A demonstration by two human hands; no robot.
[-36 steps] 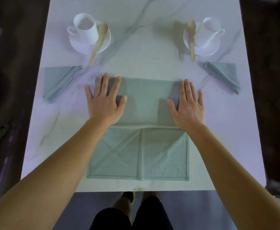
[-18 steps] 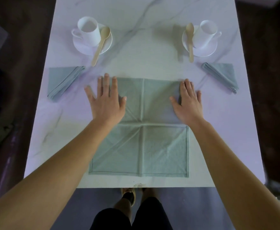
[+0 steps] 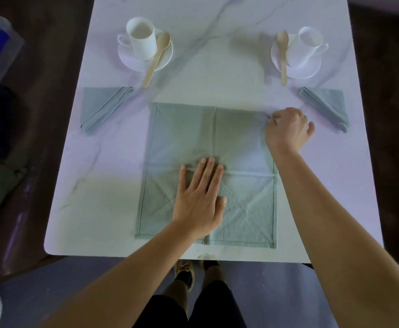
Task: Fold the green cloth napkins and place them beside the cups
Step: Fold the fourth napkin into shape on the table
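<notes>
Done: one folded napkin lies beside the left cup, and a second folded napkin beside the right cup.

Remaining: the third napkin lies unfolded at the near edge of the table. The left hand presses it with flat, straight fingers. The right hand pinches its far right corner.

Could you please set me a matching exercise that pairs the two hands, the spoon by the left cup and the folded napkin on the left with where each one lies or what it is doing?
Things
1. left hand
2. right hand
3. left spoon
4. left folded napkin

Places or states
a. pinches the far right corner of the spread napkin
b. bowl on the left saucer, handle out over its rim
c. lies flat on the spread napkin's middle
d. lies on the table, nearer than the left saucer

Pairs: 1-c, 2-a, 3-b, 4-d
</notes>
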